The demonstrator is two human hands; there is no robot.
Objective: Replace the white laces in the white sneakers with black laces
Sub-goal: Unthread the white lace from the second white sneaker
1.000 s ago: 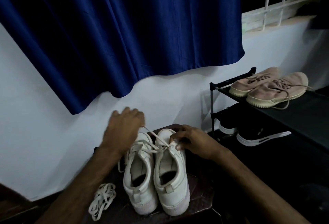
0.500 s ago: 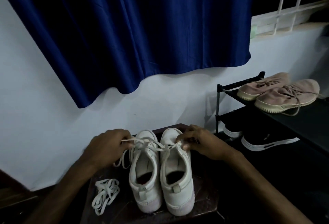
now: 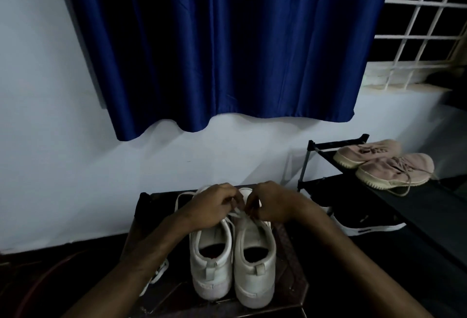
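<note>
The left hand (image 3: pixel 214 206) had come in from the side of the stool and now met the right hand (image 3: pixel 274 204) over the fronts of the shoes. Both hands pinched the white lace (image 3: pixel 236 213) with curled fingertips, close together, knuckles up.

The left sneaker (image 3: pixel 211 259) and right sneaker (image 3: pixel 254 264) stood side by side and touching on the stool (image 3: pixel 290 267), heels toward the person. Which shoe's eyelets the lace ran through at that point was hidden by the fingers.

Judging from this, a hard pull could catch the lace tip in an eyelet and drag a light shoe toward the stool's front edge, where the heels already sat near. The left forearm lay over a loose lace (image 3: pixel 159 269) and might sweep it to the floor. The dim light could also make eyelets easy to miss.

The sneakers looked like smooth, faintly creased white leather, with rounded heels, small pull tabs and thick pale soles. The lace was flat and woven. The stool top was dark and glossy.

A dark shape (image 3: pixel 142 206) sat at its far left corner, and I could not tell what it was. To the right stood a black rack (image 3: pixel 307 163) holding pink shoes (image 3: pixel 394 171) of soft knit, with black shoes (image 3: pixel 364 224) below. A blue curtain (image 3: pixel 227 52) hung in folds above.
</note>
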